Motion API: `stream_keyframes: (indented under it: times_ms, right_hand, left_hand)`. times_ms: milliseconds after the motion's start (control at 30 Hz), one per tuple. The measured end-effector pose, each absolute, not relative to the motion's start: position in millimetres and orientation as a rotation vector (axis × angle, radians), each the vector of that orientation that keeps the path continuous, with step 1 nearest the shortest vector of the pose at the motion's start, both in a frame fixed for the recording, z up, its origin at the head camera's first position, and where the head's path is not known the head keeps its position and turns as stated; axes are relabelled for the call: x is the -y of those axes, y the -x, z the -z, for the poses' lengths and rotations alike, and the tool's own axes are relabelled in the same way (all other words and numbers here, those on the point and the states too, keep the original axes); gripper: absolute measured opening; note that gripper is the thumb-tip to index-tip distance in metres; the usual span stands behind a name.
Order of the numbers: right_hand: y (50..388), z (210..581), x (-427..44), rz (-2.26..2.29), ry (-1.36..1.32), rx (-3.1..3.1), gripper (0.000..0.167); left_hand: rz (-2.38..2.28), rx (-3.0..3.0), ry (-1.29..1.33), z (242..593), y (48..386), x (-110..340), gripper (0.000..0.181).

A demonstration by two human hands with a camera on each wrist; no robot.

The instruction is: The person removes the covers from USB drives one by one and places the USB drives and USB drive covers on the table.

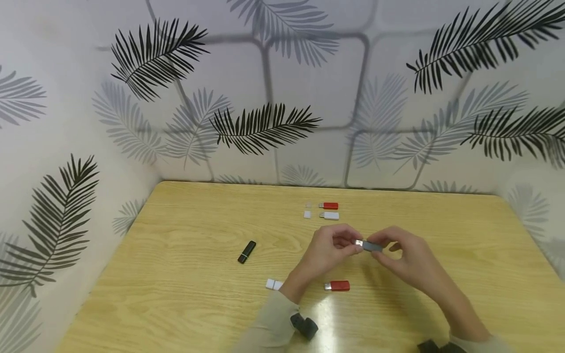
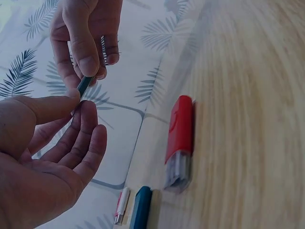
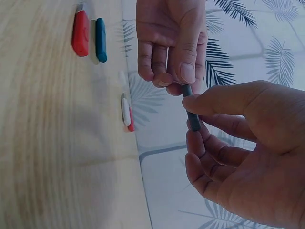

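A gray USB drive [image 1: 372, 247] is held raised above the table [image 1: 176, 304], its metal end pinched by the fingers of the left hand [image 1: 326, 247], its body by those of the right hand [image 1: 410, 257]. A red drive [image 1: 330, 206] and a white drive [image 1: 332, 215] are set near the far edge; broad wood is seen stretching toward the right edge.

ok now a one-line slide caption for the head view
Left hand and right hand hold opposite ends of a grey USB stick above a wood-grain table.
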State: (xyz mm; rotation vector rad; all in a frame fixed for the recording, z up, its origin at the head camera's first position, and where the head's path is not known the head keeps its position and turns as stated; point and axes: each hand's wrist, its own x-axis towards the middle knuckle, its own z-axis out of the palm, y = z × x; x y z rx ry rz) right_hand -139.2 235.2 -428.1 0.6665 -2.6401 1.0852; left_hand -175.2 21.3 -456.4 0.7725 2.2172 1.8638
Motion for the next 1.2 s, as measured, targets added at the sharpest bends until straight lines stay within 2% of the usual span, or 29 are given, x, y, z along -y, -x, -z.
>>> stream_keyframes:
  times_ms: [733, 1200]
  right_hand:
    - [164, 411, -216, -1.191, -0.835, 2.577, 0.024]
    - [174, 411, -200, -1.290, -0.790, 2.597, 0.023]
  left_hand:
    - [-1.844, -2.292, -0.837, 435, 186, 10, 0.016]
    - [-1.900, -2.303, -0.764, 434, 188, 26, 0.017]
